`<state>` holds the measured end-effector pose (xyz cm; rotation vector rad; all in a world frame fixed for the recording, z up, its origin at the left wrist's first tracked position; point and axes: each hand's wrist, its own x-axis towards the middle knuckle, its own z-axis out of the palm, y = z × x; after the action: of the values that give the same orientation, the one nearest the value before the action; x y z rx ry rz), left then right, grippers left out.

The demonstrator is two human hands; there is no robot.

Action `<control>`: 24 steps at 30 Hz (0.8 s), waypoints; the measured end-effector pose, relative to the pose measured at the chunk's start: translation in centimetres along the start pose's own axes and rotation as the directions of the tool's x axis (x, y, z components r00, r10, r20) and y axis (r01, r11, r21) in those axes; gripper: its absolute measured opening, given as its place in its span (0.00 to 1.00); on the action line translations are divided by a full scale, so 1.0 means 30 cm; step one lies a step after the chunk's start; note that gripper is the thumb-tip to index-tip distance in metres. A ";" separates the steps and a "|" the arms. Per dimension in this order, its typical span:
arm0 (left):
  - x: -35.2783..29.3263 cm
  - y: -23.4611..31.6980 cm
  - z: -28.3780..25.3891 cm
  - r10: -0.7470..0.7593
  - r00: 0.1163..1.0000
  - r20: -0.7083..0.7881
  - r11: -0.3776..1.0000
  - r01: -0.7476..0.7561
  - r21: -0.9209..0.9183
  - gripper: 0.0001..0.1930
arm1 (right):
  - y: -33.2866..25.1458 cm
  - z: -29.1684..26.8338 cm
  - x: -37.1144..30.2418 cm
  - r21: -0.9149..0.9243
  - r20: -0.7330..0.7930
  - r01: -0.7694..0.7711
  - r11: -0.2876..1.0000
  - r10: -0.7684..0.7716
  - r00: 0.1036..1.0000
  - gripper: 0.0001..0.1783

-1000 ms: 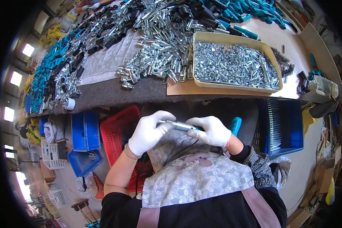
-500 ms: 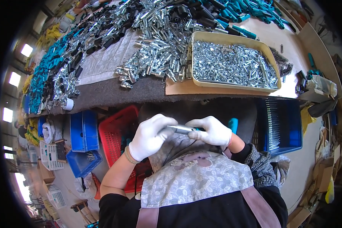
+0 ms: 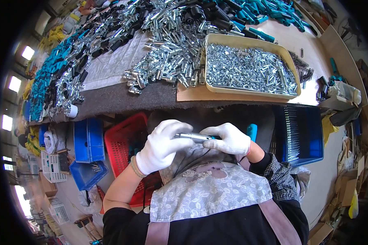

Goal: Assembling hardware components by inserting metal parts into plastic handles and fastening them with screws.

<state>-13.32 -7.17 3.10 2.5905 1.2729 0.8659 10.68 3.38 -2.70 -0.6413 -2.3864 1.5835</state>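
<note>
In front of my apron I hold a tool [image 3: 197, 138] with a silver metal tube, lying nearly level. My right hand [image 3: 230, 139], in a white glove, is closed round its right part, thumb along the tube. A teal handle [image 3: 252, 131] sticks up past that hand; whether it is joined to the tube is hidden. My left hand [image 3: 161, 145], also gloved in white, curls loosely about the tube's left end, which shows between fingers and thumb. A dark gap or band shows on the tube beside my right fingers.
On the bench ahead, a cream tray [image 3: 253, 94] holds small metal parts. Metal sockets [image 3: 163, 61] lie heaped left of it, teal handles [image 3: 270, 10] behind. Springs [image 3: 302, 67] lie right of the tray. Below stand a red basket [image 3: 114, 134] and blue bins [image 3: 315, 143].
My left fingers have loosened and lifted from the tube, uncovering its left end. My right hand keeps its hold, and the tool has hardly moved.
</note>
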 end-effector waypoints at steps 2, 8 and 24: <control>-0.025 0.020 0.012 -0.366 0.930 0.025 0.906 0.362 -0.220 0.17 | -0.035 -0.009 0.002 -0.010 0.025 -0.076 0.997 0.076 0.997 0.24; -0.028 -0.003 0.033 -0.028 0.997 -0.073 1.000 0.027 -0.003 0.15 | 0.005 0.001 0.000 -0.082 -0.004 0.018 0.996 -0.019 1.000 0.23; -0.055 0.026 0.073 -0.731 0.623 0.278 0.392 0.717 -0.577 0.14 | -0.017 0.011 0.009 -0.187 -0.021 0.000 0.982 -0.004 1.000 0.22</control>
<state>-12.39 -8.63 0.83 1.2474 1.5392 0.8934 10.20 3.07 -2.40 -0.6867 -2.5391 1.3538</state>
